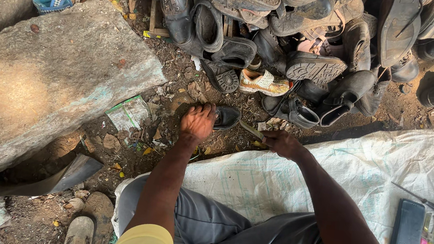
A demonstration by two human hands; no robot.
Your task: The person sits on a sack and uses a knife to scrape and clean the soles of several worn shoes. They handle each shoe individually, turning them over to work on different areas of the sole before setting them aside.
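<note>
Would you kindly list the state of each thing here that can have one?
Left hand: pressed down on the black shoe.
Black shoe: lying on the dirt, held.
Right hand: closed around a thin tool.
Thin tool: gripped, tip toward the shoe.
Shoe pile: heaped, untouched.
Phone: flat on the white sack, screen dark.

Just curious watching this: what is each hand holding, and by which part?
Left hand presses the small black leather shoe at its heel end; right hand holds a thin flat blade-like tool by its rear end.
</note>
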